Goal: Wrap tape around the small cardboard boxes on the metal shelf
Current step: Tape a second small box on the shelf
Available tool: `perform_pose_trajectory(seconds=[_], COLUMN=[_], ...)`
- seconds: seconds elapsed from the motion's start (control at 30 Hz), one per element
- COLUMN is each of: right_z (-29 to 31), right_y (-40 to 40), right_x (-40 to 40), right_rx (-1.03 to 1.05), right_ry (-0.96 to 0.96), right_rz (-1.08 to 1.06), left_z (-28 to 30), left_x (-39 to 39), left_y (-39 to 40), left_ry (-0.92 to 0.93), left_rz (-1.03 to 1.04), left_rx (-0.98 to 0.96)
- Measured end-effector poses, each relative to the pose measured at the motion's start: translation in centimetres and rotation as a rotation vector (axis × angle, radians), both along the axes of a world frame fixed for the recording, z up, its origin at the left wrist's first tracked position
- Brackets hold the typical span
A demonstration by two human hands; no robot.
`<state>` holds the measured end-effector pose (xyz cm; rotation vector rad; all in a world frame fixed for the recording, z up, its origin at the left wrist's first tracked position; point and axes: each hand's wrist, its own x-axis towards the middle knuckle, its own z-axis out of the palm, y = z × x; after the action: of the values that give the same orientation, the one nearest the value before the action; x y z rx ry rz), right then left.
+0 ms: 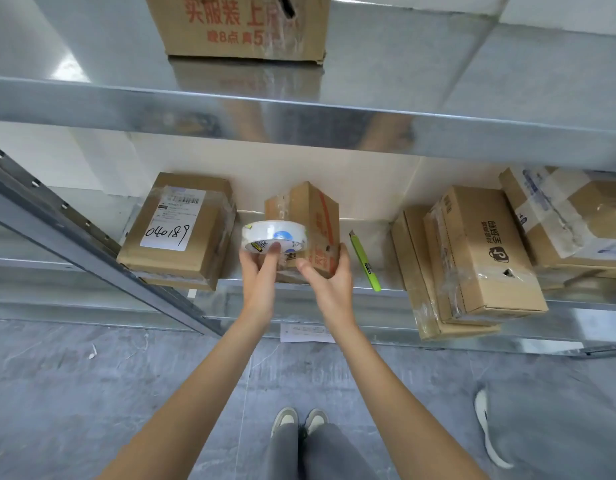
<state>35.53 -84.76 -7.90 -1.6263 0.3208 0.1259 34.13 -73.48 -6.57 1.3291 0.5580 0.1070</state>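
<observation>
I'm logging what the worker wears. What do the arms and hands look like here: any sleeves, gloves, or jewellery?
Both forearms are bare to the frame edge, no sleeves showing. The left hand and right hand wear no gloves; no rings, watch or wristbands are visible.

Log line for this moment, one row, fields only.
stage: taping middle box | left hand: grips tape roll | right hand: holds small box upright on shelf | green cutter: lying right of box
</observation>
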Motion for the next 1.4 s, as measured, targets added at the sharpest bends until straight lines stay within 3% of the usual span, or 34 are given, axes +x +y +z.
perform_pose_trajectory(seconds=[0.13,0.27,0.43,0.57,0.77,0.97,1.13,1.3,1.4], right_z=[-1.1,-2.7,-3.0,-3.2,-2.4,-1.9,-2.3,-2.0,-1.8], right_y=[0.1,-1.3,-1.9,-1.0,-0.1,1.0,0.2,0.5,0.4], right_x=[-0.1,0.3,0.0,-0.4,-1.0,0.1,0.1,0.1,0.0], right_rx=[0.147,-0.061,-0.072,-0.152,-0.231,-0.923,-1.088,-1.162,-1.188], right_ry=[0.096,0.226,0.021,-0.007,-0.093,-0.270,-0.303,-0.269,-0.251], right_rz=[0.093,0.216,0.119,0.159,0.212,0.362,0.459,0.449,0.453], left_z=[0.2,-0.1,-0.4,-0.6,-0.5,-0.4,-0.4,0.0,0.0], left_x=[1.8,3.1,3.2,3.2,3.5,3.5,3.5,3.1,3.1], left_y=[0.6,-0.2,-2.4,-2.5,1.9,2.2,1.0,1.1,2.4], left_ry=[0.105,0.164,0.207,0.246,0.118,0.091,0.218,0.146,0.161], left_rz=[-0.004,-0.189,-0.181,-0.200,-0.110,-0.103,-0.039,0.010,0.145], left_rx=[0.218,0.506,0.721,0.870,0.788,0.734,0.599,0.556,0.386])
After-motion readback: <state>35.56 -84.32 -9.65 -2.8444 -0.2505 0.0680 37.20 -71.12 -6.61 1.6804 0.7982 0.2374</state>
